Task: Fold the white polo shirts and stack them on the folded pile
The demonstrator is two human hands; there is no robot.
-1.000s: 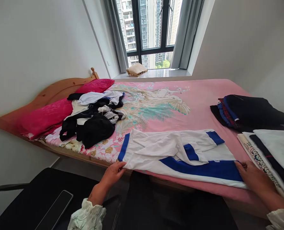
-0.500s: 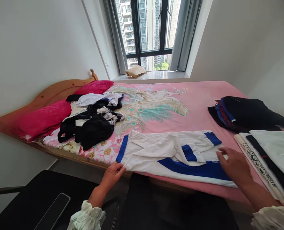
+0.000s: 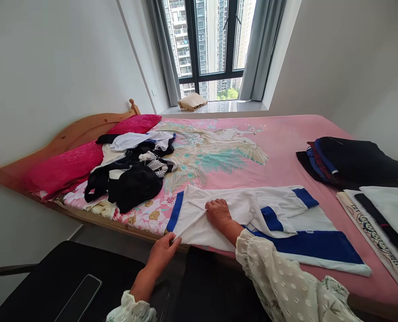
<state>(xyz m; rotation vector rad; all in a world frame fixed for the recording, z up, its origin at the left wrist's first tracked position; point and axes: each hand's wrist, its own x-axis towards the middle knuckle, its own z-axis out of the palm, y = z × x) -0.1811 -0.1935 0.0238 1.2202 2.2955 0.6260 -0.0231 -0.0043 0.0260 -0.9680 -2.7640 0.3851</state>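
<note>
A white garment with blue bands (image 3: 279, 219) lies flat along the near edge of the pink bed (image 3: 279, 134). My left hand (image 3: 163, 251) pinches the garment's near left corner at the bed's edge. My right hand (image 3: 219, 213) has crossed over to the left end of the garment. It rests palm down on the white cloth with its fingers curled on a fold, just above my left hand. My right sleeve, pale with dots, covers part of the garment's lower edge.
A heap of black and white clothes (image 3: 131, 170) lies by two magenta pillows (image 3: 67, 163) at the left. Folded dark clothes (image 3: 349, 161) and folded white ones (image 3: 383, 219) sit at the right. A black chair with a phone (image 3: 79, 297) stands near left.
My right hand left the garment's right end and swept left across it to the left end. My left hand kept its pinch on the near left corner.
</note>
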